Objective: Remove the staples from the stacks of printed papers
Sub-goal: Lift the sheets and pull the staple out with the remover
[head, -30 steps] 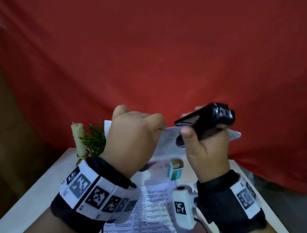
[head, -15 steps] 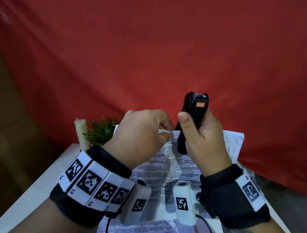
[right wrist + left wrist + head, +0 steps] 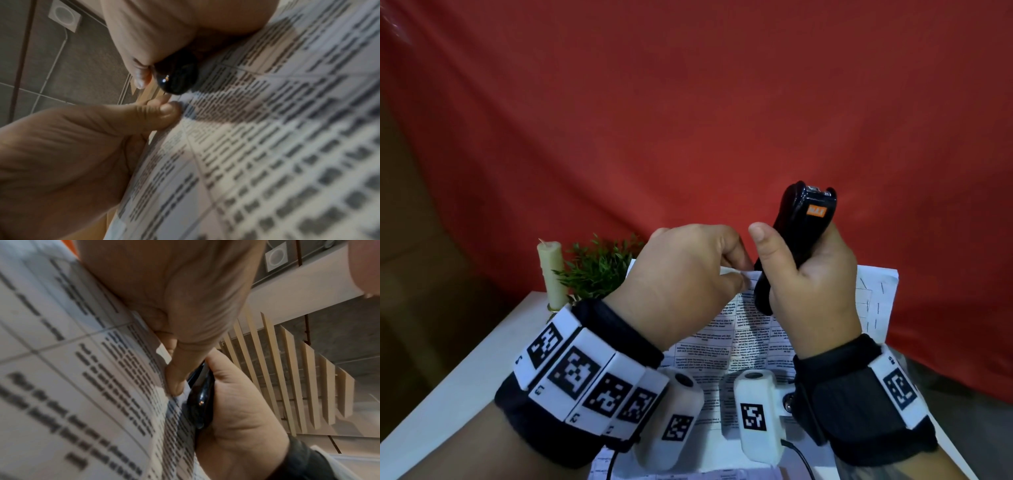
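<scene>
A stack of printed papers [image 3: 743, 339] is held up off the table, tilted toward me. My left hand [image 3: 688, 281] pinches its top corner between thumb and forefinger; the papers [image 3: 72, 369] fill the left wrist view, and the left thumb [image 3: 156, 113] presses the sheet in the right wrist view. My right hand [image 3: 811, 284] grips a black stapler-shaped tool [image 3: 798, 236] upright, its lower end against the pinched corner. That tool's rounded end [image 3: 176, 73] touches the paper edge. No staple is visible.
More printed sheets [image 3: 688, 474] lie on the white table [image 3: 476, 370] below my wrists. A cream candle [image 3: 551, 270] and a small green plant [image 3: 599, 267] stand at the table's far left. A red cloth backdrop [image 3: 688, 120] hangs behind.
The papers swung from nearly flat to tilted facing me. My right hand turned the black tool from lying sideways to upright at the corner. Since half a second ago little has moved.
</scene>
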### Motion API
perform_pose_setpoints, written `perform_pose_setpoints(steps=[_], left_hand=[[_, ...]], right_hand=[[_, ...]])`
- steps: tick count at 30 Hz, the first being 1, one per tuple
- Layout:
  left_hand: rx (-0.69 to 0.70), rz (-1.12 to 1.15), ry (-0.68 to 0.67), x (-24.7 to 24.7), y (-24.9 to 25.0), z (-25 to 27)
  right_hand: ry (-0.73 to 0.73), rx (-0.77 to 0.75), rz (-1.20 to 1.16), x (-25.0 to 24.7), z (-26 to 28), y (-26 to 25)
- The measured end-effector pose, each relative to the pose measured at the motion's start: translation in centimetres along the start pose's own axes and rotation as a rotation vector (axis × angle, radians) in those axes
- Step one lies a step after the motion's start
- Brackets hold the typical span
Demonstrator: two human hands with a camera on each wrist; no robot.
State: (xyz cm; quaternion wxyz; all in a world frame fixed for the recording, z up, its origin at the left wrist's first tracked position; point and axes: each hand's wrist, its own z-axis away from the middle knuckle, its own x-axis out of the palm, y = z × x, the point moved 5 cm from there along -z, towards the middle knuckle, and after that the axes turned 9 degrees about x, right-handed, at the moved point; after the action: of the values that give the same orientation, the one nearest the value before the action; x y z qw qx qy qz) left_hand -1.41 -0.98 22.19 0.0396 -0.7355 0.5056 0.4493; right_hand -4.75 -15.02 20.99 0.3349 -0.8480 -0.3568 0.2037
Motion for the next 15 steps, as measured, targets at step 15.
perform_pose_setpoints(steps=[15], left_hand=[[0.314, -0.526, 0.4, -0.7, -0.3, 1.3]], right_hand=[[-0.006, -0.431, 0.115, -1.1, 1.7, -1.1]])
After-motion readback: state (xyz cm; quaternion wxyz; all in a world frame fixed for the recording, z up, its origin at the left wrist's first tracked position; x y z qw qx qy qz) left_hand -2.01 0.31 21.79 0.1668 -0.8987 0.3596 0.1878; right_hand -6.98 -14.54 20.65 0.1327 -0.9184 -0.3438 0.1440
